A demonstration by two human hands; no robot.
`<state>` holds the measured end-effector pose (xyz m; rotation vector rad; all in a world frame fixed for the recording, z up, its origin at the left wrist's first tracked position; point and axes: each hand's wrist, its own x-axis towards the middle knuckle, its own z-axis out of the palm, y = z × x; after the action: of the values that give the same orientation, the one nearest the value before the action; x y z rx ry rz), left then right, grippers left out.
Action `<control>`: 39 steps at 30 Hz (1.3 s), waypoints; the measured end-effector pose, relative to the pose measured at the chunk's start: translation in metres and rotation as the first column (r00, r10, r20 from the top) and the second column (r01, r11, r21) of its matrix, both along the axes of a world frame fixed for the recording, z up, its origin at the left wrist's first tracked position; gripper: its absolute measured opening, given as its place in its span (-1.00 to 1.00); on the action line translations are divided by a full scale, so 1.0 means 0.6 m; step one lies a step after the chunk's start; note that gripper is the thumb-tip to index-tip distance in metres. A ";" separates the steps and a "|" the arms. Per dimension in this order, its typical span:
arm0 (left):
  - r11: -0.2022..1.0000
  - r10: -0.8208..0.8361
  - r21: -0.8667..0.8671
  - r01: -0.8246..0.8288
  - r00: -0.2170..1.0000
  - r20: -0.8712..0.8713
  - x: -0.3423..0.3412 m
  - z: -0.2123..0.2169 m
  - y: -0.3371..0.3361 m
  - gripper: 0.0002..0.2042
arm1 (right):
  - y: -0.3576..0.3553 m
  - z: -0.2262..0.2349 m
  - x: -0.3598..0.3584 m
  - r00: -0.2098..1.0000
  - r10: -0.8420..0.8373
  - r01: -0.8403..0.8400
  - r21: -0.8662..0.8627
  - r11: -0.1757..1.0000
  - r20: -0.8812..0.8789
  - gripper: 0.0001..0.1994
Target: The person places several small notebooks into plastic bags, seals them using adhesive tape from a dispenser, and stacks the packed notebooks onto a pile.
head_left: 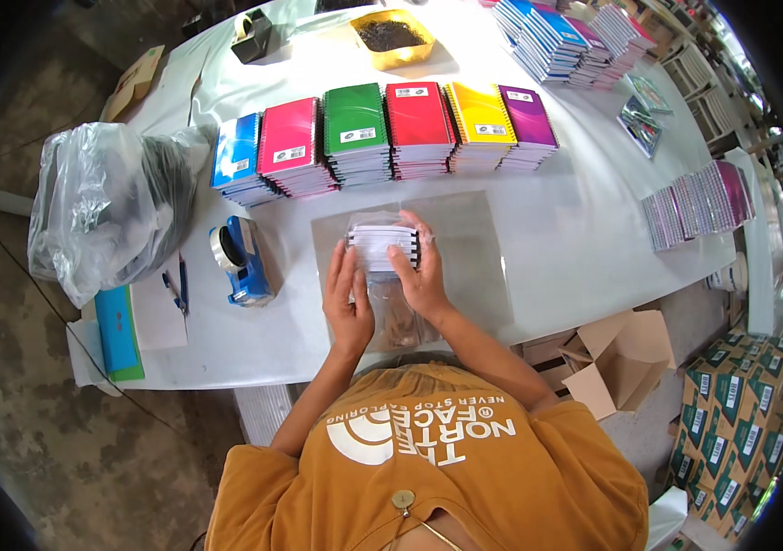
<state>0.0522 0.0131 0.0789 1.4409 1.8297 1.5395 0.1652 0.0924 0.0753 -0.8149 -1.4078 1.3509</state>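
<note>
- Through my feed, the bundle (373, 242) shows paper edges under clear, shiny plastic.
- Notebooks (356, 112): glossy covers.
- Bag (89, 197): crinkled, shiny plastic.
- Dispenser (249, 277): smooth plastic.
- Worktop (584, 239): smooth, I see a sheen.
- Carton (632, 360): matt cardboard.
- Shirt (538, 491): matt cloth.
- Floor (167, 455): rough-looking, mottled.

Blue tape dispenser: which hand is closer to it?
Left. The left hand is to the right of the blue tape dispenser, at the left side of the bundle; the right hand is farther right, at the bundle's right side.
</note>
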 end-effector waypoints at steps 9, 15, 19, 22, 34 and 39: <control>0.973 -0.146 -0.231 -0.024 0.711 -0.688 0.010 0.061 -0.001 -0.32 | -0.031 0.050 0.007 0.653 -0.488 0.052 0.608 0.792 0.579 -0.36; 0.942 -0.297 -0.277 0.191 0.857 -0.420 -0.004 0.081 0.000 -0.01 | -0.056 0.040 0.017 0.689 -0.353 -0.209 0.640 0.739 0.632 -0.50; 0.967 -0.218 -0.207 0.148 0.903 -0.371 -0.057 0.113 0.041 -0.17 | -0.040 0.042 0.022 0.678 -0.388 -0.252 0.694 0.675 0.624 -0.59; 0.967 -0.230 -0.200 0.159 0.881 -0.412 -0.078 0.109 0.116 -0.34 | -0.032 0.039 0.021 0.706 -0.374 -0.264 0.714 0.648 0.601 -0.61; 0.953 -0.298 -0.158 0.257 0.716 -0.631 -0.036 0.105 0.026 -0.79 | -0.019 0.037 0.012 0.901 -0.281 0.030 0.596 0.802 0.332 -0.53; 0.995 0.085 -0.027 -0.100 0.937 -0.340 -0.104 0.114 -0.016 -0.78 | -0.010 0.037 0.025 0.878 -0.287 -0.071 0.697 0.714 0.383 -0.69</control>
<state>-0.0102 0.0036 0.1476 1.7065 2.1385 1.3462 0.1803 0.0865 0.0972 -0.7017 -2.0282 0.4206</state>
